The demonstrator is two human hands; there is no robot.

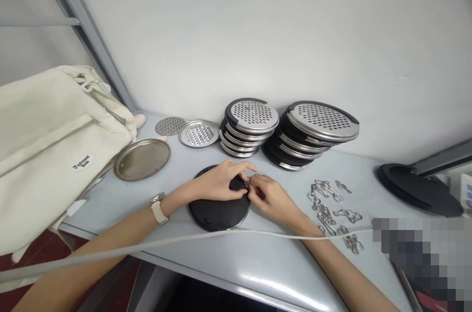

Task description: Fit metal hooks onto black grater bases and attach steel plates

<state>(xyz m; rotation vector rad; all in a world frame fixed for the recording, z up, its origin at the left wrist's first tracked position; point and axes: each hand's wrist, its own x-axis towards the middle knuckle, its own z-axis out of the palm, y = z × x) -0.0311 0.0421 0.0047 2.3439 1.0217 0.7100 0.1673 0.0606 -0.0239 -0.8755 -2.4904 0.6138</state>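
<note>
A black round disc [221, 214] with a thin metal edge lies on the table in front of me. My left hand [223, 182] rests over its upper part, thumb and index finger spread apart with a visible gap. At the disc's right edge, my right hand [270, 197] pinches a small metal clasp [246, 184], which shows between both hands' fingertips. Its exact shape is partly hidden by the fingers. Several loose metal clasps with rings [324, 214] are scattered to the right of my right hand.
Behind the disc stand two stacks of round graters, a left stack [254, 115] and a right stack [320, 120]. Left of them are a grater plate [199, 134], a perforated disc [170, 126] and a metal lid [142, 159]. A cream bag [55, 155] sits left; a white cord [177, 240] crosses in front.
</note>
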